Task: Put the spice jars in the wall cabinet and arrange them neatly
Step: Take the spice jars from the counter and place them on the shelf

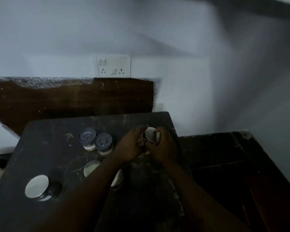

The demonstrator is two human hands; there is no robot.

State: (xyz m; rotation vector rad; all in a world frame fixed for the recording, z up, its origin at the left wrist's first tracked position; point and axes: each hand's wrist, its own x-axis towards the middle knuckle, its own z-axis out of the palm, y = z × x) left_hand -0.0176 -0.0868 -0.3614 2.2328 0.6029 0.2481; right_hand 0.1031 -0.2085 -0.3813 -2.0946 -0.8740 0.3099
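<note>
Held spice jar (150,134): silver lid, tilted, near the far right corner of the countertop (54,158). Right hand (163,148) is curled round its body. Left hand (132,144) lies against its other side, grip unclear in the blur. Two grey-lidded jars (95,139) stand touching, toward the far edge. Three silver-lidded jars (37,185) sit nearer the front — two partly behind the left forearm. Judgement: small, rigid, light, probably glass — breakable, lid slick. Hold the body below the lid.
</note>
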